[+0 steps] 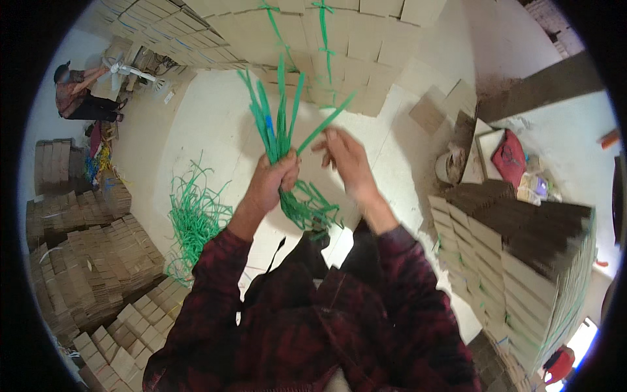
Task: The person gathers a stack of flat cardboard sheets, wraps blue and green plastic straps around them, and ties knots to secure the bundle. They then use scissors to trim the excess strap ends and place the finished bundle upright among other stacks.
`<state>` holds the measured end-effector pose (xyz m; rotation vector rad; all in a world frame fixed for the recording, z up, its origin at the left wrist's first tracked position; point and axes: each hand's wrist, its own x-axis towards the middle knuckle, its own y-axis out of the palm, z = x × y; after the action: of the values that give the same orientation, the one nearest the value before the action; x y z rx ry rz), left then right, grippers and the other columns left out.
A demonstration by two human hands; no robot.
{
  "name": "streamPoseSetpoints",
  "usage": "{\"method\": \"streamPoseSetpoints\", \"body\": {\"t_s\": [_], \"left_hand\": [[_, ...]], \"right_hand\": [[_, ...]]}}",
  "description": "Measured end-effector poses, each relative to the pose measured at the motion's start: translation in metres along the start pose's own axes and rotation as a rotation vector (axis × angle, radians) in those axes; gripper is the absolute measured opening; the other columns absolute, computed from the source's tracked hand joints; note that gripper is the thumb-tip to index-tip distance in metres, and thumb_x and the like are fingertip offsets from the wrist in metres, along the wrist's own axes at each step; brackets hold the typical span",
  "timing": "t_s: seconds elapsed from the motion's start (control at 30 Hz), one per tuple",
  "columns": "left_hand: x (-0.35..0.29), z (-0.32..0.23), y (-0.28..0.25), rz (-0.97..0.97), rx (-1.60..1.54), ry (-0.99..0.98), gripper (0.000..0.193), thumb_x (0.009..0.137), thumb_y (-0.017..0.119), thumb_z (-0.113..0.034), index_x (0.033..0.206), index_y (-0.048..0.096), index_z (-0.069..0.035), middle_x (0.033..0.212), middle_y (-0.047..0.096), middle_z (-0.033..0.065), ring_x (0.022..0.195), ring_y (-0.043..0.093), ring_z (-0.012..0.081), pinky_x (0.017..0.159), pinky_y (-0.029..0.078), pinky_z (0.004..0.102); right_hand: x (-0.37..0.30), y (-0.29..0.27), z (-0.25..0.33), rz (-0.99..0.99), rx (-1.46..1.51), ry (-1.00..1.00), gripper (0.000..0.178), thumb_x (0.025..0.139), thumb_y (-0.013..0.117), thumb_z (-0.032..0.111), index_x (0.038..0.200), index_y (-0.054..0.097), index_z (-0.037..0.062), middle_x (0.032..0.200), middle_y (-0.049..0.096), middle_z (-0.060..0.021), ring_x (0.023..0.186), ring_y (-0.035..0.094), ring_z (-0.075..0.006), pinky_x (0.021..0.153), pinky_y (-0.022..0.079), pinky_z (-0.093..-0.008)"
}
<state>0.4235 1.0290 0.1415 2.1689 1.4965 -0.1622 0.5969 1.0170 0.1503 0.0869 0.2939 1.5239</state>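
A bunch of green plastic straps (277, 127) is gripped in my left hand (271, 179), fingers wrapped round its middle. The upper ends fan out above the fist, and the lower part hangs in loops beneath it. A small blue piece (268, 122) shows among the upper ends. One strap (339, 109) slants away to the right, past the curled fingertips of my right hand (347, 160), which appear to pinch it. A loose heap of similar green straps (196, 219) lies on the floor to my left.
Tied stacks of cardboard (356, 49) stand ahead. More cardboard piles rise at left (98, 268) and right (509, 242). A red bag (509, 160) and a bucket (449, 168) sit at right. Far left, another person (81, 91) has their hands at a white fan (124, 68).
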Motion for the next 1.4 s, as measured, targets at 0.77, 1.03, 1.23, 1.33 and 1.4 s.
{"method": "streamPoseSetpoints", "body": {"t_s": [0.77,1.03,1.23,1.33,1.4], "left_hand": [[-0.052,-0.062,-0.020,-0.061,0.054,-0.042,0.012,0.087,0.055,-0.018,0.086,0.052,-0.005,0.054,0.037,-0.0061,0.042,0.031,0.0038,0.037,0.023,0.0201],[-0.063,-0.068,0.074,0.081,-0.057,0.222,0.022,0.089,0.051,-0.021,0.104,0.055,-0.005,0.073,0.053,0.0020,0.043,0.041,0.0071,0.038,0.028,0.0193],[-0.056,-0.046,0.096,0.214,-0.185,-0.109,0.032,0.091,0.049,-0.029,0.115,0.051,-0.008,0.080,0.056,0.0048,0.045,0.051,0.0131,0.036,0.032,0.0208],[-0.049,-0.018,0.088,0.246,-0.135,-0.119,0.029,0.092,0.048,-0.029,0.114,0.052,-0.011,0.064,0.050,0.0019,0.041,0.046,0.0108,0.034,0.030,0.0202],[-0.044,-0.008,0.089,0.150,-0.124,-0.155,0.024,0.092,0.047,-0.025,0.110,0.053,-0.010,0.052,0.040,-0.0020,0.036,0.036,0.0083,0.033,0.027,0.0213]], "right_hand": [[-0.054,-0.092,0.129,-0.404,0.241,-0.475,0.021,0.097,0.038,0.019,0.093,0.048,0.0010,0.059,0.045,-0.0013,0.051,0.040,-0.0094,0.048,0.038,-0.0247],[-0.064,-0.034,0.070,-0.107,-0.093,-0.350,0.021,0.097,0.037,0.023,0.095,0.046,0.0042,0.064,0.054,-0.0032,0.054,0.049,-0.0082,0.049,0.042,-0.0231],[-0.082,-0.012,0.064,0.100,0.000,-0.262,0.026,0.097,0.041,0.025,0.098,0.053,0.0010,0.076,0.058,-0.0044,0.061,0.052,-0.0089,0.056,0.046,-0.0232],[-0.086,-0.021,0.062,0.090,-0.139,-0.250,0.024,0.096,0.044,0.021,0.095,0.056,0.0004,0.075,0.057,-0.0019,0.060,0.052,-0.0067,0.053,0.044,-0.0223],[-0.091,-0.029,0.066,0.103,-0.297,-0.229,0.017,0.093,0.048,0.016,0.092,0.058,0.0022,0.083,0.058,-0.0055,0.063,0.053,-0.0100,0.053,0.043,-0.0227]]}}
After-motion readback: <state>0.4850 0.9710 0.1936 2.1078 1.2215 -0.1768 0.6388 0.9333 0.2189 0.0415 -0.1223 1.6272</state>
